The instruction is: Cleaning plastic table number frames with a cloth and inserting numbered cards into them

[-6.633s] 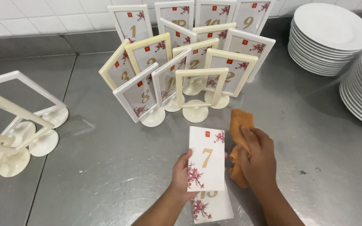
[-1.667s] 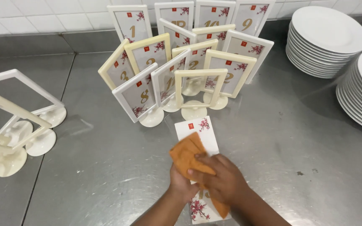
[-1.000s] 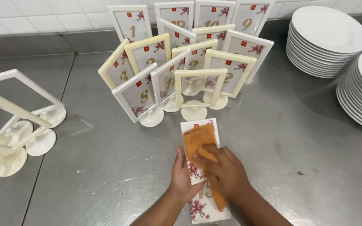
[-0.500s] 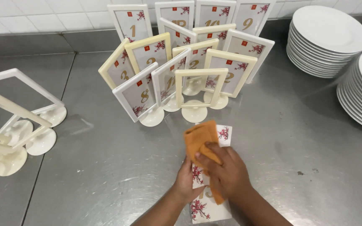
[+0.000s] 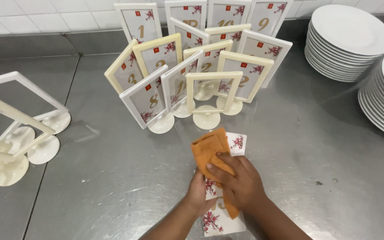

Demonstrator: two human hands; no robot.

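A: The steel tabletop (image 5: pixel 112 178) is slick, so the white card (image 5: pixel 238 143) lying flat on it could slide toward the framed stands (image 5: pixel 207 100).

B: Agreed. The right hand (image 5: pixel 238 182) presses the orange cloth (image 5: pixel 207 149) flat-fingered, and the left hand (image 5: pixel 198 193) pins the card's edge lightly.

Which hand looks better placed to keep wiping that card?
Probably the right hand: it already presses the orange cloth on the flowered card, while the left hand steadies the card's edge.

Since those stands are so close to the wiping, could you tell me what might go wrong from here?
A forward stroke of the orange cloth under the right hand could knock the empty frame stand just ahead, perhaps toppling the crowded numbered stands behind. The cards, pinned only by the left hand, might slide or crease.
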